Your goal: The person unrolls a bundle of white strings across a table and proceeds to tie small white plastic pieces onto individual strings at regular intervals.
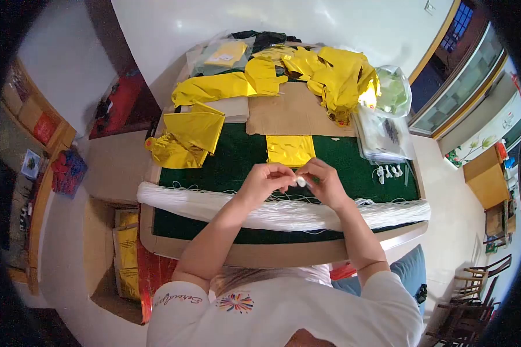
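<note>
My left hand [267, 184] and my right hand [325, 183] meet over the middle of the table, fingertips pinched together. Between them is a small white piece [300, 181], too small to tell whether it is a coil of string or something else. Just under my wrists a long bundle of white string [226, 209] lies across the table's near side. A flat gold foil packet [290, 151] rests right beyond my fingers on the green cloth [243, 159].
Crumpled gold foil sheets [344, 78] and a cardboard sheet [295, 110] cover the far side. Clear plastic bags [382, 136] lie at right, with several small white pieces [389, 172] nearby. An open cardboard box [101, 254] holding gold packets stands on the floor at left.
</note>
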`<state>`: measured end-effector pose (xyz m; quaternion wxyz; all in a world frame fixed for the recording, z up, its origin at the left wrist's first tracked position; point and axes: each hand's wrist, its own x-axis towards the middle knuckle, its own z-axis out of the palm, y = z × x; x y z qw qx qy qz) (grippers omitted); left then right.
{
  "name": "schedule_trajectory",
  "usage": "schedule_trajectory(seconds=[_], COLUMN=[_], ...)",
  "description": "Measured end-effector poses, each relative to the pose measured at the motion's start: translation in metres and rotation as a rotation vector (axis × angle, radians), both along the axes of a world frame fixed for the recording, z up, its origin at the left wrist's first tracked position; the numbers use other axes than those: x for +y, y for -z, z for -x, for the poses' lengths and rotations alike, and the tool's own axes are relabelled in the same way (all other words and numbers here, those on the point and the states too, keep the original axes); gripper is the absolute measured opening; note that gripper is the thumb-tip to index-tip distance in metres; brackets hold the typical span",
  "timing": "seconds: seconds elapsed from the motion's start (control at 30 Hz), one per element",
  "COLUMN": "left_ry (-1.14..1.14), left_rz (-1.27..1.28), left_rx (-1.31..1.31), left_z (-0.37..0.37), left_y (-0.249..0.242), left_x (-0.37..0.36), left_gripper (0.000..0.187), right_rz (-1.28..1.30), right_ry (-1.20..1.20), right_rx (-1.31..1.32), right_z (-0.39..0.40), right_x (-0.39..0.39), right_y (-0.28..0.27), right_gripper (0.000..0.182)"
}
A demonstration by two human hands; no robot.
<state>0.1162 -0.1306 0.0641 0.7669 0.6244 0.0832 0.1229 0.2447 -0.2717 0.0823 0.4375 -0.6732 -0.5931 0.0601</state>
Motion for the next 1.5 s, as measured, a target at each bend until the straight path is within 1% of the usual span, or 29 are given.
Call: schedule_trajectory(seconds=[0.03,0.07,0.1,0.17,0.23,0.27,0.3,0.37,0.4,0.47,0.5,0.57,0.6,0.67,0.7,0.77,0.8,0.87,0.9,0.93,1.0,1.07,1.13,1.2,1.23,1.33,1.43,1.47,1.5], left_ry=[-0.101,-0.188,-0.192,-0.347,-0.162,-0.108,-0.104,0.055,0.056,-0.099,-0.100,-0.323,-0.325,-0.429,-0.428,-0.398,-0.392,-0.388,-0.367,-0.349,-0.308,-0.324,-0.350,-0.411,-0.426,-0.469,-0.497,-0.500,-0.496], left_rz=[0.081,-0.030,-0.029,-0.571,-0.653,-0.541,-0.540,-0.133,-0.135,0.053,0.053,-0.281,-0.280,-0.539,-0.539,-0.924,-0.923,-1.153,-1.145,-1.179,-1.230,-1.196,-1.168,-1.071,-1.073,-1.068,-1.060,-1.059,-1.061], left_rx=[-0.064,-0.033,-0.033,0.025,0.127,0.088,0.089,0.084,0.084,-0.072,-0.072,-0.058,-0.058,-0.067,-0.066,-0.177,-0.180,-0.356,-0.373,-0.394,-0.422,-0.417,-0.404,-0.395,-0.402,-0.376,-0.369,-0.369,-0.375], left_z=[-0.001,-0.003,-0.003,-0.003,0.003,0.002,0.002,0.002,0.001,-0.001,-0.002,-0.003,-0.003,-0.003,-0.002,-0.001,0.000,-0.001,-0.001,0.000,0.001,0.002,0.001,0.002,0.001,0.001,0.001,0.001,0.000], left_y=[0.003,0.008,0.010,0.015,0.001,0.004,0.003,-0.001,-0.001,0.003,0.005,0.006,0.007,0.008,0.008,0.008,0.006,0.000,-0.003,-0.005,-0.006,-0.007,-0.012,-0.016,-0.013,-0.008,-0.008,-0.007,-0.007], left_x=[0.000,0.002,0.002,0.002,0.000,-0.002,-0.001,0.003,0.003,0.002,0.000,-0.003,-0.005,-0.009,-0.008,-0.007,-0.006,-0.006,-0.008,-0.009,-0.010,-0.013,-0.015,-0.016,-0.013,-0.009,-0.008,-0.008,-0.009], left_gripper=[0.005,0.005,0.005,0.007,0.009,0.010,0.010,0.011,0.011,0.009,0.009,0.006,0.006,0.009,0.009,0.009,0.009,0.013,0.013,0.014,0.016,0.016,0.016,0.016,0.015,0.013,0.014,0.014,0.014], right_rz=[-0.001,0.028,0.058,0.087,0.027,0.028,0.011,-0.016,-0.019,0.044,0.044,0.052,0.053,0.045,0.045,-0.109,-0.108,-0.068,0.025,0.022,0.111,0.070,0.069,0.083,0.117,0.178,0.225,0.147,0.155], right_ry=[-0.001,-0.050,-0.100,-0.084,-0.034,-0.032,0.004,0.047,0.049,0.056,0.054,0.048,0.045,0.045,0.045,0.092,0.098,0.022,-0.021,0.005,-0.076,-0.078,0.002,0.092,0.200,0.438,0.637,0.706,0.776], right_rx=[-0.001,-0.035,-0.069,-0.117,-0.065,-0.063,0.015,0.162,0.162,0.186,0.185,0.055,0.055,-0.018,-0.017,-0.162,-0.162,0.151,0.368,0.366,0.630,0.638,0.380,0.434,0.332,0.326,0.198,0.063,-0.025], right_z=[0.001,0.005,0.010,0.015,0.016,0.012,0.007,0.004,0.004,0.007,0.009,0.014,0.015,0.017,0.017,0.016,0.014,0.008,0.005,0.002,-0.003,-0.002,-0.005,-0.024,-0.039,-0.080,-0.122,-0.123,-0.132], right_x=[0.000,0.000,0.001,0.000,0.000,0.000,0.001,0.001,0.001,0.001,0.001,0.003,0.003,0.002,0.003,0.005,0.006,0.003,0.002,-0.001,-0.002,-0.006,-0.011,-0.024,-0.033,-0.069,-0.109,-0.116,-0.123], right_y=[0.002,0.006,0.006,-0.001,-0.008,-0.006,-0.002,0.001,0.003,0.006,0.006,0.006,0.006,0.003,0.002,-0.001,-0.001,0.003,0.008,0.010,0.010,0.003,-0.007,-0.009,-0.003,0.011,0.049,0.052,0.058], right_gripper=[0.014,0.014,0.014,0.013,0.010,0.010,0.010,0.009,0.009,0.011,0.011,0.010,0.010,0.010,0.010,0.012,0.012,0.011,0.009,0.009,0.010,0.010,0.011,0.012,0.009,0.009,0.007,0.008,0.009])
